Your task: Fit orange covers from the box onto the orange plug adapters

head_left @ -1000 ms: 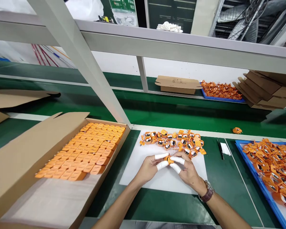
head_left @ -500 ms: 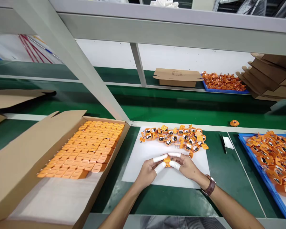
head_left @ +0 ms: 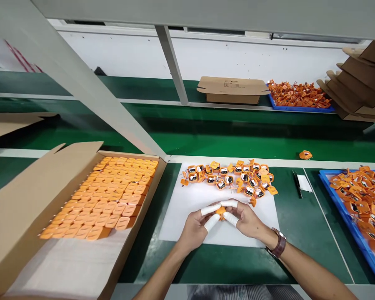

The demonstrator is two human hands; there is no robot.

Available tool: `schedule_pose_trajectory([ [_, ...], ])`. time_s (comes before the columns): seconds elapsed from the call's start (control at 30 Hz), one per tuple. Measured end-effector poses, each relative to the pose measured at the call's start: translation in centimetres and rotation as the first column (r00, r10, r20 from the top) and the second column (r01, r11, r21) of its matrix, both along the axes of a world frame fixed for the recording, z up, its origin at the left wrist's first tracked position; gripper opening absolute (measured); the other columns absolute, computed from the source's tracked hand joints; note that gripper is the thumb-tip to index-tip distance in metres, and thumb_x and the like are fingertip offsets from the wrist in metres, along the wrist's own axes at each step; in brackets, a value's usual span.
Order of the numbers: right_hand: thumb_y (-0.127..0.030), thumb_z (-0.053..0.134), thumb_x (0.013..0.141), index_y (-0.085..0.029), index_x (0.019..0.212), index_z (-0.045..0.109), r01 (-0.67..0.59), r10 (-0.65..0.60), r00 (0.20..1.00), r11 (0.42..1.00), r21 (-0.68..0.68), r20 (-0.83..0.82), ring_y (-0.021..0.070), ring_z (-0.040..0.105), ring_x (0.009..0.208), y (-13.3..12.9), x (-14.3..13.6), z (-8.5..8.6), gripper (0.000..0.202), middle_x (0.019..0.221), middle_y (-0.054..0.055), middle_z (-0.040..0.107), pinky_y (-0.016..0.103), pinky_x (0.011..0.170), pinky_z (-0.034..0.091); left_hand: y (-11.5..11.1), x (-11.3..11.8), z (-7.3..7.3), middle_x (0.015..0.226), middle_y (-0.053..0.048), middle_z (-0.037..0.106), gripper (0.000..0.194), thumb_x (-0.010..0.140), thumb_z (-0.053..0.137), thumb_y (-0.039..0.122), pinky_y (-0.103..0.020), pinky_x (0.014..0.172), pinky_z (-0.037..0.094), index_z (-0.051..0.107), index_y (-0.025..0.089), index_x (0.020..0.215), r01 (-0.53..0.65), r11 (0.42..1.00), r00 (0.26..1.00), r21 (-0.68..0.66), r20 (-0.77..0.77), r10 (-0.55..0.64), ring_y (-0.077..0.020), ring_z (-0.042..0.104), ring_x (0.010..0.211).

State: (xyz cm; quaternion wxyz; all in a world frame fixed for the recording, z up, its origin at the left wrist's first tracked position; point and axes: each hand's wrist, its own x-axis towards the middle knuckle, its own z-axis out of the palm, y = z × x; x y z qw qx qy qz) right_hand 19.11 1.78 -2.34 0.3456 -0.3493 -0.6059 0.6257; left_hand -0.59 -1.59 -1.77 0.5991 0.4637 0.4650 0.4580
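Between my two hands is a small orange plastic housing (head_left: 220, 211), pinched from both sides above a white sheet (head_left: 187, 225). My left hand (head_left: 196, 225) grips its left side with thumb and index finger, both in white finger cots. On the other side my right hand (head_left: 245, 218), likewise in finger cots and with a watch (head_left: 278, 243) at the wrist, closes on it with thumb and finger. The fingertips cover much of the housing. Just beyond, several open orange housings (head_left: 229, 180) with wires and dark parts inside lie across the sheet's far part.
At left, an open cardboard box (head_left: 143, 200) holds rows of orange housings (head_left: 112, 196). A blue tray (head_left: 346, 216) heaped with orange parts stands at right. A black pen (head_left: 297, 185) lies near it. Behind are a lone orange piece (head_left: 305, 155), a flat carton (head_left: 233, 88) and stacked cardboard (head_left: 359, 83).
The view has tipped downward and shifted slightly. Both hands still hold the orange housing, which appears turned a little between the fingertips.
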Motion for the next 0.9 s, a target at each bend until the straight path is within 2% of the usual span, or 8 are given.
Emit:
schedule_pose_trajectory([
  [0.13, -0.041, 0.067, 0.093, -0.021, 0.123, 0.064, -0.024, 0.024, 1.0, 1.0, 0.012, 0.013, 0.0138, 0.058, 0.078, 0.1, 0.2, 0.7, 0.036, 0.088, 0.001, 0.059, 0.032, 0.078, 0.054, -0.1, 0.4, 0.1, 0.118, -0.01, 0.077, 0.035, 0.081, 0.078, 0.041, -0.045, 0.1, 0.059, 0.078, 0.02, 0.109, -0.055, 0.998, 0.998, -0.001, -0.018, 0.055, -0.0316, 0.072, 0.111],
  [0.3, -0.042, 0.068, 0.093, -0.021, 0.123, 0.064, -0.042, 0.043, 0.999, 0.999, -0.02, 0.002, 0.0146, 0.059, 0.081, 0.2, 0.3, 1.0, 0.037, 0.089, 0.001, 0.062, 0.034, 0.081, 0.055, -0.2, 0.6, 0.1, 0.118, -0.01, 0.077, 0.032, 0.083, 0.076, 0.04, -0.043, 0.1, 0.058, 0.078, 0.02, 0.108, -0.06, 0.998, 0.998, 0.011, -0.032, 0.06, -0.0312, 0.071, 0.113],
  [0.47, -0.04, 0.075, 0.087, -0.02, 0.107, 0.067, -0.009, 0.004, 0.998, 0.996, -0.094, -0.059, 0.0134, 0.058, 0.078, 0.3, -0.4, 0.9, 0.029, 0.088, 0.0, 0.058, 0.031, 0.079, 0.055, -0.3, 0.3, -0.3, 0.121, -0.01, 0.076, 0.029, 0.085, 0.074, 0.037, -0.042, 0.099, 0.059, 0.078, 0.021, 0.109, -0.042, 0.998, 0.999, 0.039, -0.03, 0.044, -0.0309, 0.071, 0.114],
  [0.67, -0.042, 0.076, 0.085, -0.019, 0.095, 0.066, -0.011, 0.006, 0.996, 0.998, -0.061, -0.086, 0.0117, 0.054, 0.074, 0.2, -0.8, 1.1, 0.027, 0.083, -0.001, 0.054, 0.028, 0.075, 0.054, -0.5, 0.4, -0.6, 0.124, -0.012, 0.074, 0.034, 0.084, 0.076, 0.039, -0.043, 0.101, 0.058, 0.077, 0.019, 0.111, -0.047, 0.998, 0.999, 0.049, -0.021, 0.048, -0.0319, 0.07, 0.116],
  [0.9, -0.047, 0.075, 0.086, -0.02, 0.105, 0.068, 0.01, -0.01, 0.998, 1.0, 0.001, -0.059, 0.0118, 0.056, 0.073, -0.1, -0.7, 0.6, 0.033, 0.083, 0.0, 0.058, 0.027, 0.072, 0.054, -0.6, 0.7, -0.1, 0.127, -0.012, 0.072, 0.036, 0.073, 0.085, 0.034, -0.045, 0.105, 0.055, 0.078, 0.017, 0.104, -0.055, 0.998, 0.998, 0.01, 0.014, 0.055, -0.0334, 0.068, 0.118],
])
